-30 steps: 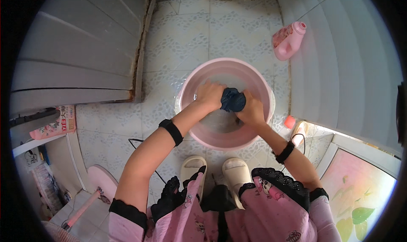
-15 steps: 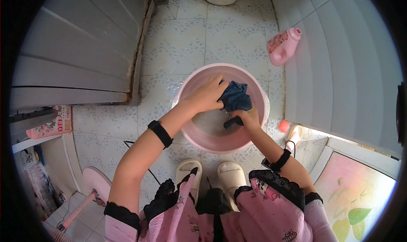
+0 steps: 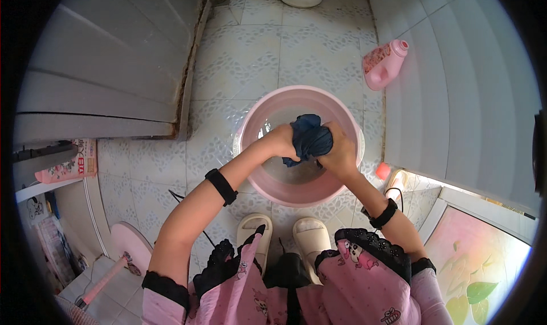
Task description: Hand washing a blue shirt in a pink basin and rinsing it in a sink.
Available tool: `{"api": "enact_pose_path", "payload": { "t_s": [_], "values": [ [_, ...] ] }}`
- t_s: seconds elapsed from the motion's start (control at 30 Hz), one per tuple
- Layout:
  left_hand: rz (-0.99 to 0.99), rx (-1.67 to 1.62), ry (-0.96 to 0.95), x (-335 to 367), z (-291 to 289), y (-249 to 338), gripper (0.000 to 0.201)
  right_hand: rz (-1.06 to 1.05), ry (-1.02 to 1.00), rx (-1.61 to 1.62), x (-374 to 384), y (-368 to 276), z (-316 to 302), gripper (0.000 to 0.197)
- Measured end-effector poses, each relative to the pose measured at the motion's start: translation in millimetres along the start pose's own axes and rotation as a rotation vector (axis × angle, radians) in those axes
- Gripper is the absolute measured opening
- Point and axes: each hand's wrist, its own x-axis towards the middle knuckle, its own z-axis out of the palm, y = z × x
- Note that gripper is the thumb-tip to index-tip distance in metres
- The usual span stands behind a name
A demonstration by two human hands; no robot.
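Observation:
A bunched dark blue cloth [image 3: 310, 138] hangs between my two hands over a pink basin [image 3: 254, 180] of cloudy water. Its left side is gripped by my left hand [image 3: 281, 141], whose fingers are partly hidden behind the fabric. My right hand [image 3: 340, 154] is closed around the cloth's right side, with the thumb side toward the middle. The kind of garment, if it is one, cannot be made out.
A pink jug-shaped bottle [image 3: 385, 64] without a cap stands by the right wall; a red cap [image 3: 382, 170] lies lower down near it. The basin sits on patterned floor tiles in front of my cream slippers [image 3: 254, 231]. A grey cabinet [image 3: 108, 68] rises at the left.
Both hands have drawn the cloth into a tighter bunch. My left hand has come down and closed on it, and the end that hung below my right hand is gathered up.

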Motion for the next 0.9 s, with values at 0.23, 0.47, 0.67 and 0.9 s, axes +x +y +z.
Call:
{"api": "enact_pose_path", "payload": {
  "t_s": [0.23, 0.47, 0.67, 0.9],
  "values": [
    [-0.210, 0.177, 0.355, -12.2, 7.7, 23.6, 0.038, 0.155, -0.024, 0.170, -1.3, 17.9, 9.8, 0.041],
    [0.095, 0.370, 0.430, -34.2, -26.9, 64.0, 0.036, 0.086, 0.185, 0.102, -1.8, -6.3, -19.2, 0.041],
    [0.440, 0.254, 0.300, -68.4, -44.6, 89.4, 0.068, 0.001, 0.204, 0.076, -22.3, -25.6, -69.9, 0.043],
    [0.235, 0.001, 0.399, -69.2, -41.7, 46.8, 0.064, 0.091, 0.147, 0.305, -33.1, 57.9, -53.9, 0.044]
  ]
}}
